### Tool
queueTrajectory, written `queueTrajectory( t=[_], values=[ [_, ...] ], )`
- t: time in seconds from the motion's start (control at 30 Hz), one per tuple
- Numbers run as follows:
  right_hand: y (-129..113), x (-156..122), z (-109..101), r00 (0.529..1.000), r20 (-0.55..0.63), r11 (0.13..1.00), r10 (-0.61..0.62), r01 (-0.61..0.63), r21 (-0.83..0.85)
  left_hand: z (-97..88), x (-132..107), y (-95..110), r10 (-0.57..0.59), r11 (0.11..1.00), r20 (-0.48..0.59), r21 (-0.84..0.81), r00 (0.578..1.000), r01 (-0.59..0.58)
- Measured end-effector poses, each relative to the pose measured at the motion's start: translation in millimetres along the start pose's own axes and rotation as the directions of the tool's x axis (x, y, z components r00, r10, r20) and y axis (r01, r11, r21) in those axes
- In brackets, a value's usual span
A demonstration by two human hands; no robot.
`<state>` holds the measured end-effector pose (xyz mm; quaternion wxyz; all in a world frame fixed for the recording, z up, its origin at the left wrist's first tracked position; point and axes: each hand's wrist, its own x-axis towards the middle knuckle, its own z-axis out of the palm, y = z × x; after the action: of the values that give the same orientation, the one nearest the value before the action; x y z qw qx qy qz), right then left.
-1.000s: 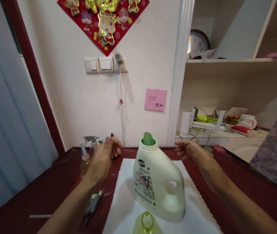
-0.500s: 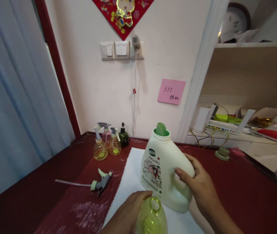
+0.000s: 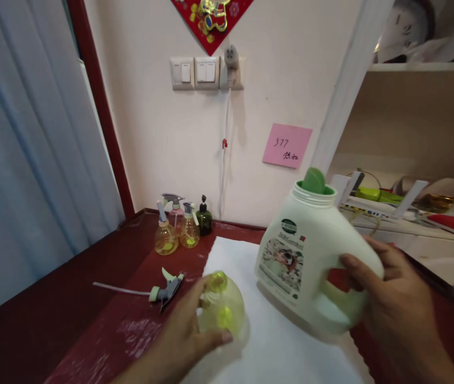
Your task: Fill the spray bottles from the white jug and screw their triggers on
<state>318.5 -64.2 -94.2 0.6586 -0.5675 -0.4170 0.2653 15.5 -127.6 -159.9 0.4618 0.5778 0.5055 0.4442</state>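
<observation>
My right hand (image 3: pixel 398 309) grips the handle of a pale green detergent jug (image 3: pixel 310 250) and holds it lifted and tilted above a white cloth (image 3: pixel 275 346). The jug's neck is uncapped, with a green spout showing. My left hand (image 3: pixel 183 336) is wrapped round a small clear yellow-green bottle (image 3: pixel 221 306) with no sprayer on its neck, low over the cloth's left side. A detached spray head with its long tube (image 3: pixel 163 290) lies on the dark red table (image 3: pixel 51 325) just left of that bottle.
Three small spray and pump bottles (image 3: pixel 179 229) stand against the wall at the table's back. A pink note (image 3: pixel 286 145) and a plugged-in cable hang on the wall. Blue curtain to the left; shelves with clutter (image 3: pixel 419 197) to the right.
My right hand took the jug by its handle and lifted it to the right, tilting it. My left hand closed round the small yellow-green bottle and raised it.
</observation>
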Motion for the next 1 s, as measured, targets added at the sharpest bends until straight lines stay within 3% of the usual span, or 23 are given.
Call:
queueTrajectory(
  t=[0.1, 0.2, 0.37, 0.5, 0.6, 0.77, 0.9, 1.0],
  values=[
    [-24, 8, -17, 0.994, -0.106, 0.998, -0.032, 0.025, -0.064, -18.9, 11, 11, 0.043, 0.997, -0.109, -0.061, 0.993, -0.05],
    [-31, 15, -36, 0.985, -0.163, 0.987, -0.061, 0.036, -0.154, -31.0, 22, 21, 0.054, 0.998, -0.171, -0.025, 0.984, -0.06],
    [-8, 29, -79, 0.982, -0.143, 0.941, -0.127, 0.073, -0.33, -32.7, 38, 30, 0.106, 0.99, -0.198, 0.11, 0.974, -0.086],
    [7, 32, -107, 0.97, -0.074, 0.806, -0.231, 0.148, -0.573, -18.1, 53, 28, 0.107, 0.986, -0.129, 0.139, 0.986, -0.089],
    [5, 26, -112, 0.959, 0.003, 0.711, -0.282, 0.211, -0.671, 0.0, 62, 24, 0.109, 0.979, -0.067, 0.18, 0.992, -0.095],
    [-2, 14, -106, 0.945, 0.061, 0.701, -0.321, 0.28, -0.656, 27.9, 71, 6, 0.098, 0.94, -0.014, 0.331, 0.995, -0.088],
    [3, 13, -103, 0.937, 0.084, 0.683, -0.339, 0.307, -0.662, 37.7, 75, -20, 0.08, 0.93, 0.017, 0.357, 0.997, -0.081],
    [9, 15, -102, 0.906, 0.174, 0.643, -0.386, 0.4, -0.653, 38.5, 75, -30, 0.04, 0.917, 0.015, 0.396, 0.999, -0.042]
  ],
)
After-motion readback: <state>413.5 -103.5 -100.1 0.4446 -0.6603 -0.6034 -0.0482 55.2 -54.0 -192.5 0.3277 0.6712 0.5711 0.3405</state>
